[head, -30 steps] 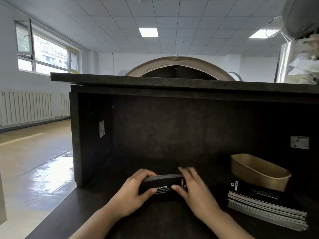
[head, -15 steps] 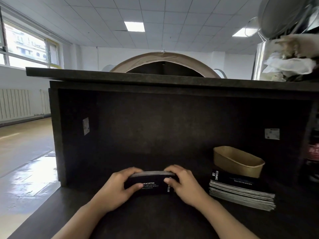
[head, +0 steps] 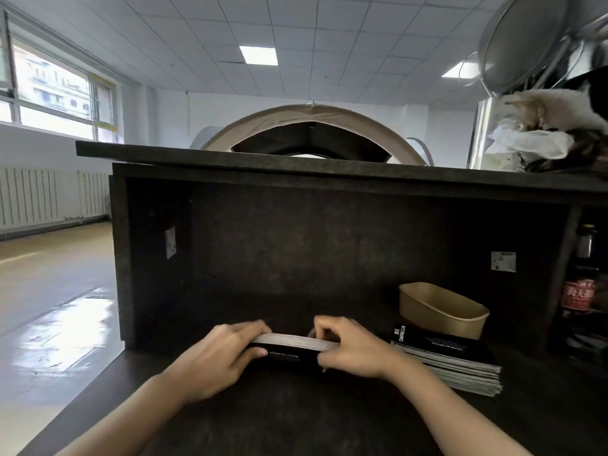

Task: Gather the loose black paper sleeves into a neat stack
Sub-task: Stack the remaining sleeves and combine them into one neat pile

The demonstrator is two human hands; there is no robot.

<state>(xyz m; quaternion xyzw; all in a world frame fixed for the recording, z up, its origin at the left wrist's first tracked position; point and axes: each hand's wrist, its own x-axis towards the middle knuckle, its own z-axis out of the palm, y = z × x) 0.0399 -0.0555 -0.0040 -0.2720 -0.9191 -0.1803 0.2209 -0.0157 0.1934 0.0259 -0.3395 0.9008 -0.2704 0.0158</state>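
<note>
A bundle of black paper sleeves [head: 291,352] with small white print stands on edge on the dark counter [head: 296,419], its grey edges facing up. My left hand [head: 218,357] grips its left end, thumb in front and fingers over the top. At the bundle's right end my right hand [head: 350,348] holds it with curled fingers. A second stack of black sleeves [head: 450,360] lies flat to the right, apart from my hands.
A brown paper bowl [head: 441,307] sits behind the flat stack. A dark bottle with a red label [head: 580,284] stands at the far right. The shelf's back wall [head: 329,241] and left side panel [head: 121,258] close in the counter; the counter drops off on the left.
The view has shifted to the right. Both hands keep hold of the bundle, and its top edges now look more level.
</note>
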